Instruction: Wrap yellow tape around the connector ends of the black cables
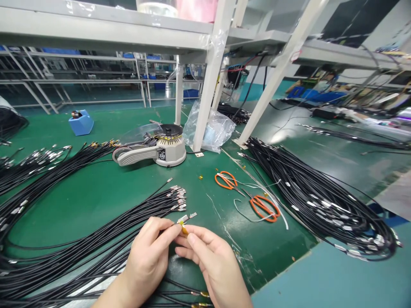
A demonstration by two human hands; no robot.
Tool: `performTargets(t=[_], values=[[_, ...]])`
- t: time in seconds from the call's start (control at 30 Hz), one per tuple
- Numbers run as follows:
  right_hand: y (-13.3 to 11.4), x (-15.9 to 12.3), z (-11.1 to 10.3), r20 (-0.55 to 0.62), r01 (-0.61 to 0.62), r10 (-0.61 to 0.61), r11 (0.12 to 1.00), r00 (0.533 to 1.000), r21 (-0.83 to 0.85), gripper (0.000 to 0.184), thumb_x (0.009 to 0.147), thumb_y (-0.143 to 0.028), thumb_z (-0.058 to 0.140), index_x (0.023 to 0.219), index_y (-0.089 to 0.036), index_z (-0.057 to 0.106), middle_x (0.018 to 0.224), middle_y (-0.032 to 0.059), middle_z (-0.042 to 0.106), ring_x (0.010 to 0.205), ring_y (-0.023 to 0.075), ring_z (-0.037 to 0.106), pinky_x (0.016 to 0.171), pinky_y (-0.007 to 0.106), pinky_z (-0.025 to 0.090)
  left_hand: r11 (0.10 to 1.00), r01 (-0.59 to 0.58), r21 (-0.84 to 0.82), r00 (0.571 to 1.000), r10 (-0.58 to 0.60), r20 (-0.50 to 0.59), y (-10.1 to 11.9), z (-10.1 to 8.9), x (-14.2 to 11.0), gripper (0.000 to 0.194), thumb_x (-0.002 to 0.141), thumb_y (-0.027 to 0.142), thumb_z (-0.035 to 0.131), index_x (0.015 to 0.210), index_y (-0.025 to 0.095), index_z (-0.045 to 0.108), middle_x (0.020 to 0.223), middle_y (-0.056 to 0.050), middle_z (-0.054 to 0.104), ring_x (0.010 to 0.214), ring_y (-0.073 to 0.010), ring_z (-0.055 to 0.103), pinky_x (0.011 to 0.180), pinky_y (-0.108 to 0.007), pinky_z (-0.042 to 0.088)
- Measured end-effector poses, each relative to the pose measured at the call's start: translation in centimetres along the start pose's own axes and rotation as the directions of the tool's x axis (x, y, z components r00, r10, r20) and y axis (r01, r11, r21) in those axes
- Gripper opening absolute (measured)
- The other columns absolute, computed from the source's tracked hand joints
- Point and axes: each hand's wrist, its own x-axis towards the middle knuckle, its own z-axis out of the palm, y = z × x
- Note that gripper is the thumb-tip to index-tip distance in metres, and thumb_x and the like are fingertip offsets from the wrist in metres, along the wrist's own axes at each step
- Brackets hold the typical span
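My left hand (148, 252) pinches a black cable just behind its silver connector (183, 219). A small piece of amber tape (184, 230) is at the cable end, between my two hands. My right hand (214, 259) holds the free side of this tape between thumb and fingers. Left of and beneath my hands runs a bundle of black cables (128, 218), its metal connectors pointing right. Below my hands, a few cable ends bear amber tape wraps (204, 294). My fingers partly hide the held cable.
A round tape dispenser (171, 149) stands behind my hands. Orange-handled scissors (265, 208) lie opened to the right, among white strips. A big coil of black cables (308, 201) lies farther right. A blue tape holder (81, 122) sits back left. White shelf posts (210, 81) rise from the bench.
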Motion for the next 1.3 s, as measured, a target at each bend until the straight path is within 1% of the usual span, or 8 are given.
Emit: performTargets(t=[0.23, 0.57, 0.77, 0.9, 1.03, 1.17, 1.23, 1.3], values=[[0.0, 0.0, 0.0, 0.009, 0.0, 0.0, 1.0, 1.0, -0.013, 0.038, 0.066, -0.042, 0.078, 0.09, -0.013, 0.073, 0.095, 0.0135, 0.073, 0.093, 0.029, 0.068, 0.079, 0.037, 0.055, 1.0, -0.013, -0.015, 1.0, 0.012, -0.006, 0.0, 0.0, 0.0, 0.039, 0.087, 0.001, 0.043, 0.116, 0.022, 0.058, 0.089, -0.005, 0.063, 0.08, -0.014, 0.058, 0.069, -0.026, 0.051], [-0.2, -0.1, 0.0, -0.009, -0.014, 0.014, 1.0, 1.0, 0.002, 0.04, 0.063, -0.042, 0.08, 0.089, -0.013, 0.073, 0.092, 0.0138, 0.074, 0.09, 0.0295, 0.069, 0.076, 0.037, 0.055, 0.999, -0.028, -0.04, 1.0, 0.028, -0.007, -0.2, 0.3, -0.1, 0.047, 0.087, -0.001, 0.043, 0.128, 0.021, 0.049, 0.093, -0.006, 0.063, 0.082, -0.015, 0.057, 0.072, -0.028, 0.049], [0.2, -0.2, 0.1, -0.013, -0.009, 0.009, 0.999, 1.0, 0.032, 0.035, 0.068, -0.038, 0.078, 0.091, -0.012, 0.072, 0.094, 0.014, 0.073, 0.092, 0.0282, 0.068, 0.079, 0.037, 0.054, 0.997, 0.072, -0.029, 0.997, -0.072, 0.01, 0.1, 0.6, -0.2, 0.037, 0.09, 0.005, 0.04, 0.121, 0.02, 0.052, 0.09, -0.006, 0.063, 0.082, -0.0158, 0.058, 0.072, -0.029, 0.05], [0.6, -0.3, 0.1, -0.039, 0.007, -0.005, 0.998, 0.999, 0.059, 0.035, 0.067, -0.037, 0.078, 0.091, -0.013, 0.073, 0.096, 0.0138, 0.073, 0.092, 0.0277, 0.068, 0.081, 0.036, 0.053, 0.984, 0.179, -0.009, 0.983, -0.179, 0.041, 0.6, 0.3, 0.3, 0.024, 0.089, 0.012, 0.047, 0.11, 0.018, 0.056, 0.09, -0.006, 0.06, 0.084, -0.016, 0.059, 0.073, -0.028, 0.051], [0.9, -0.8, 0.1, -0.043, -0.001, 0.006, 0.994, 0.999, 0.112, 0.037, 0.066, -0.036, 0.079, 0.095, -0.013, 0.072, 0.099, 0.0138, 0.072, 0.091, 0.0261, 0.068, 0.076, 0.034, 0.054, 0.984, 0.175, 0.018, 0.984, -0.176, 0.033, 0.8, 0.1, 0.6, 0.015, 0.09, 0.013, 0.047, 0.097, 0.02, 0.059, 0.085, -0.004, 0.06, 0.079, -0.0147, 0.059, 0.07, -0.026, 0.051], [0.9, -1.2, -0.2, -0.093, 0.006, 0.012, 0.981, 0.996, 0.195, 0.046, 0.069, -0.037, 0.077, 0.107, -0.014, 0.067, 0.103, 0.0135, 0.07, 0.088, 0.0242, 0.067, 0.072, 0.034, 0.055, 0.984, 0.169, 0.06, 0.986, -0.169, 0.005, 0.9, 0.2, 0.2, 0.014, 0.09, 0.015, 0.046, 0.096, 0.018, 0.059, 0.084, -0.004, 0.061, 0.078, -0.0154, 0.059, 0.071, -0.028, 0.05], [0.7, -1.1, -0.2, -0.119, 0.031, -0.013, 0.988, 0.993, 0.153, 0.048, 0.069, -0.043, 0.075, 0.107, -0.015, 0.066, 0.1, 0.0126, 0.07, 0.086, 0.0237, 0.066, 0.069, 0.034, 0.055, 0.983, 0.163, 0.082, 0.987, -0.163, -0.007, 0.9, 0.3, 0.1, 0.014, 0.09, 0.015, 0.047, 0.096, 0.018, 0.059, 0.084, -0.004, 0.061, 0.078, -0.0156, 0.059, 0.071, -0.028, 0.049], [0.5, -0.8, -0.1, -0.13, 0.064, -0.056, 0.996, 0.99, 0.056, 0.044, 0.069, -0.048, 0.074, 0.098, -0.016, 0.068, 0.093, 0.0094, 0.069, 0.081, 0.0214, 0.065, 0.065, 0.031, 0.055, 0.984, 0.149, 0.099, 0.989, -0.15, -0.003, 0.9, 0.2, 0.1, 0.013, 0.09, 0.015, 0.047, 0.096, 0.017, 0.059, 0.084, -0.004, 0.062, 0.077, -0.0156, 0.058, 0.071, -0.028, 0.049]])
